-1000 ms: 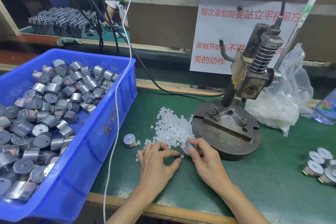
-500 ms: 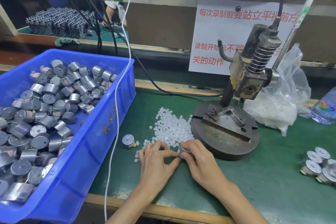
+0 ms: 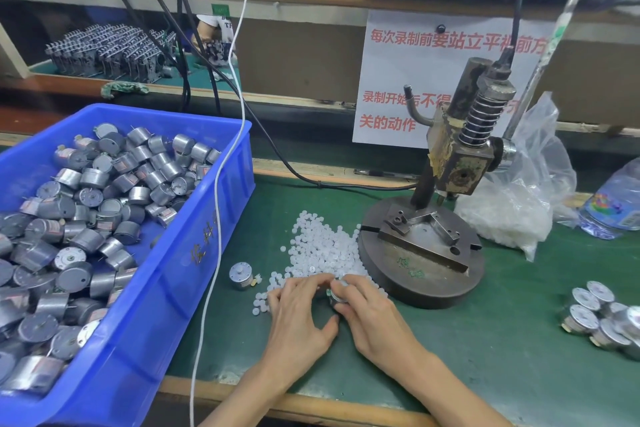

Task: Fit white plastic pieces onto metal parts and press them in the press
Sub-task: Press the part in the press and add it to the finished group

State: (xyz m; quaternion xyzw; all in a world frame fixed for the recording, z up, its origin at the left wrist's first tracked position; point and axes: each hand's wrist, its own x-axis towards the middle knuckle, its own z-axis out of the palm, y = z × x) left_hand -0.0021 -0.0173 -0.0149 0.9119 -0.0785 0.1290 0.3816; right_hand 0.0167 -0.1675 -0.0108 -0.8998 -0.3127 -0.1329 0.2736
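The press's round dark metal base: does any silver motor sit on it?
No, the round dark metal base carries only its fixture; the right hand holds a silver motor nearby.

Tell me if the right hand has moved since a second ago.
Yes. The right hand, holding a metal part, has drawn left, away from the press base, toward the left hand.

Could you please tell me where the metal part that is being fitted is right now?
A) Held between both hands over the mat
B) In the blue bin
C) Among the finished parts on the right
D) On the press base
A: the left hand and right hand hold the metal part between their fingertips, in front of the press, whose base carries no part.
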